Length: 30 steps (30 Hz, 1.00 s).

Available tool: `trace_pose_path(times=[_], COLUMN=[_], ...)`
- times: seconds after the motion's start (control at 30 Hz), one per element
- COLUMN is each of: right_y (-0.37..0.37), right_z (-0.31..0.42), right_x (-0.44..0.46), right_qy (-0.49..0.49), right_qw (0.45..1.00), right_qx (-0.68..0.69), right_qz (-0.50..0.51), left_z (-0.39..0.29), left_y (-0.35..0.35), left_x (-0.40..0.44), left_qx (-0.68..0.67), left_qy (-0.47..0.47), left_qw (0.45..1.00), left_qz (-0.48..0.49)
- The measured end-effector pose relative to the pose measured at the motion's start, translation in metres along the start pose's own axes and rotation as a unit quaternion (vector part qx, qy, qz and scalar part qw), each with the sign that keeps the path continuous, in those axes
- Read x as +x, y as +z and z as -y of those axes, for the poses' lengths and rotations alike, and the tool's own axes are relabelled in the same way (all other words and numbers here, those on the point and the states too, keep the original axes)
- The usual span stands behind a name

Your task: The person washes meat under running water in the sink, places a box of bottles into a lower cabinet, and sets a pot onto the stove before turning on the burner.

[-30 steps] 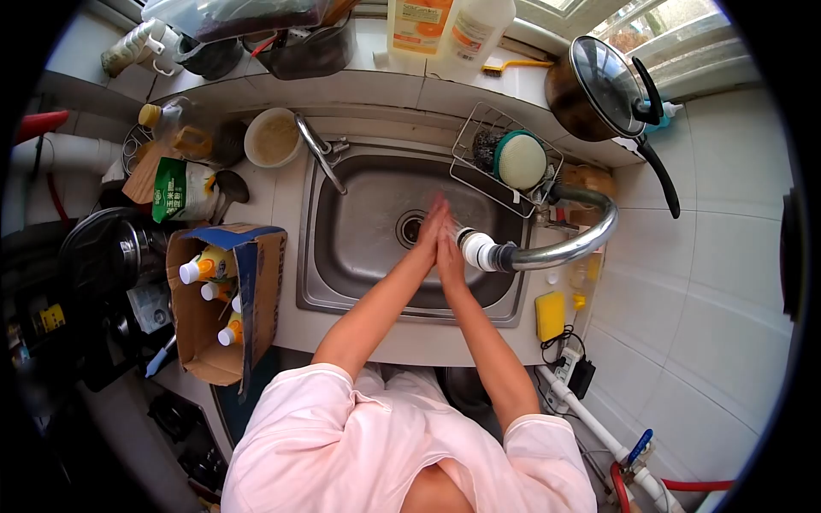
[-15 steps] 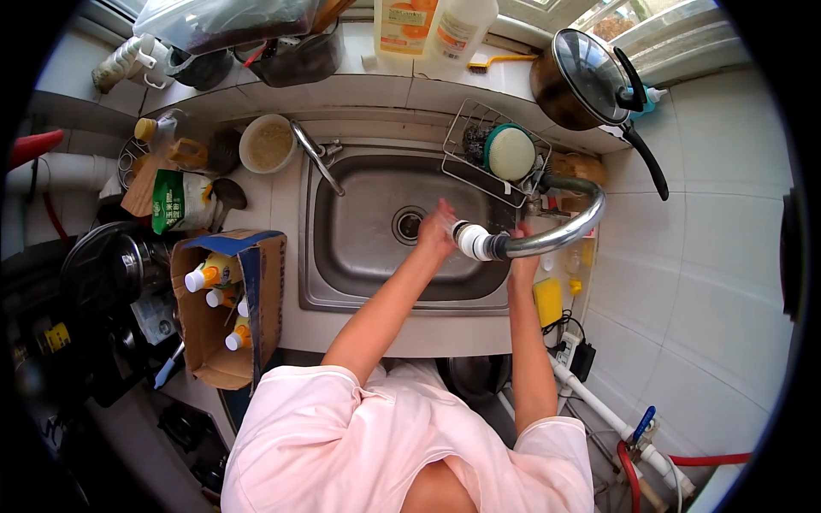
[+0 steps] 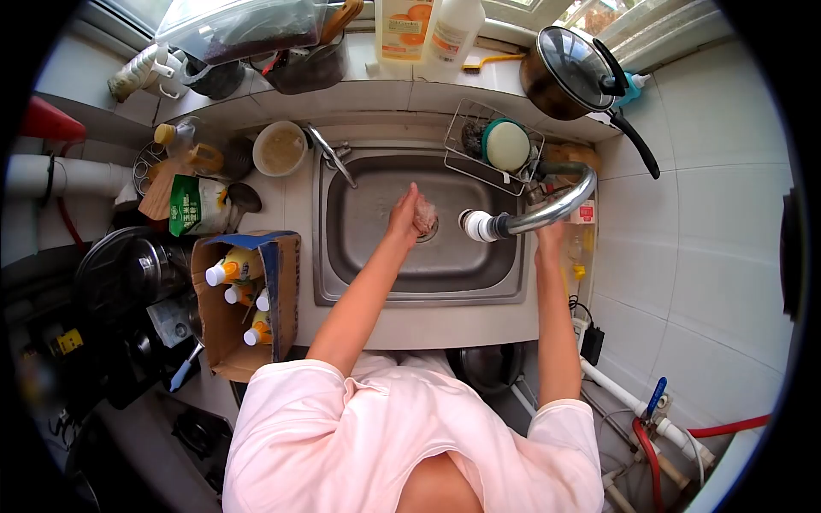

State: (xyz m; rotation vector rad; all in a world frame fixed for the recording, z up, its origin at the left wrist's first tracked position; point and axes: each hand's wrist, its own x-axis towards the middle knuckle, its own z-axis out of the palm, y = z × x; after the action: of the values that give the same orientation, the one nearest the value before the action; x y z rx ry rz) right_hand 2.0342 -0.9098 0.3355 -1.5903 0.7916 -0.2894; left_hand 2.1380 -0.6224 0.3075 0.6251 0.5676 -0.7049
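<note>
My left hand (image 3: 407,217) is over the sink (image 3: 368,274), near the drain. Its thumb stands apart and its fingers look loosely cupped; a shiny, pinkish wet patch shows at the palm, too blurred to tell whether it is water or skin. To its right is the white nozzle (image 3: 479,226) of the curved metal faucet (image 3: 560,209), with a gap between hand and nozzle. My right hand (image 3: 550,239) reaches past the sink's right edge, partly behind the faucet pipe, near a clear bottle with a red label (image 3: 584,212). Its fingers are hidden, so what it touches cannot be seen.
A wire rack (image 3: 462,158) holding a green-rimmed round scrubber (image 3: 505,144) hangs at the sink's back right. A second tap (image 3: 329,154) and a bowl (image 3: 280,148) stand back left. A cardboard box (image 3: 286,299) of bottles is left. A lidded pot (image 3: 569,77) sits on the ledge.
My left hand has moved left, away from the nozzle. My right hand has shifted right, off the sink's edge and further behind the faucet. The view has shifted slightly.
</note>
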Motion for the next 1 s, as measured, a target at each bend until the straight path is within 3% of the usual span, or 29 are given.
trace_pose_path(times=[0.07, 0.1, 0.13, 0.2, 0.3, 0.43, 0.53, 0.6, 0.67, 0.83, 0.93, 1.0], right_y=[0.053, 0.069, 0.1, 0.141, 0.167, 0.17, 0.174, 0.176, 0.178, 0.177, 0.174, 0.173], right_z=[0.025, -0.002, 0.008, 0.036, 0.051, 0.058, 0.046, 0.049, 0.057, 0.077, 0.076, 0.076], right_x=[-0.06, -0.069, -0.094, -0.123, -0.128, -0.132, -0.138, -0.147, -0.153, -0.169, -0.165, -0.154], right_qy=[-0.071, -0.108, -0.128, -0.096, -0.129, -0.109, -0.047, 0.014, 0.068, 0.075, 0.045, 0.025], right_qw=[0.986, 0.973, 0.976, 0.978, 0.965, 0.984, 0.987, 0.975, 0.952, 0.947, 0.96, 0.971], right_qx=[-0.122, -0.129, -0.042, -0.084, -0.088, -0.017, 0.094, 0.192, 0.283, 0.293, 0.242, 0.177], right_qz=[0.086, 0.16, 0.172, 0.164, 0.21, 0.14, 0.123, 0.112, 0.098, 0.112, 0.135, 0.16], left_z=[-0.007, -0.009, -0.011, -0.023, -0.045, -0.065, -0.07, -0.067, -0.064, -0.047, -0.039, -0.041], left_y=[-0.005, -0.007, -0.008, -0.005, 0.008, -0.011, -0.021, -0.026, -0.035, -0.061, -0.034, -0.023], left_x=[-0.007, -0.015, -0.023, -0.045, -0.086, -0.094, -0.093, -0.094, -0.09, -0.071, -0.092, -0.102], left_qx=[0.008, 0.017, 0.025, 0.085, 0.191, 0.388, 0.346, 0.16, 0.02, -0.123, 0.165, 0.14], left_qy=[0.005, 0.007, 0.009, -0.003, 0.02, 0.099, 0.105, 0.093, 0.072, -0.028, 0.109, 0.118], left_qw=[0.999, 0.999, 0.998, 0.993, 0.977, 0.913, 0.932, 0.983, 0.997, 0.992, 0.962, 0.983], left_qz=[0.031, 0.041, 0.05, 0.081, 0.097, 0.076, 0.011, 0.017, 0.02, -0.01, -0.189, -0.024])
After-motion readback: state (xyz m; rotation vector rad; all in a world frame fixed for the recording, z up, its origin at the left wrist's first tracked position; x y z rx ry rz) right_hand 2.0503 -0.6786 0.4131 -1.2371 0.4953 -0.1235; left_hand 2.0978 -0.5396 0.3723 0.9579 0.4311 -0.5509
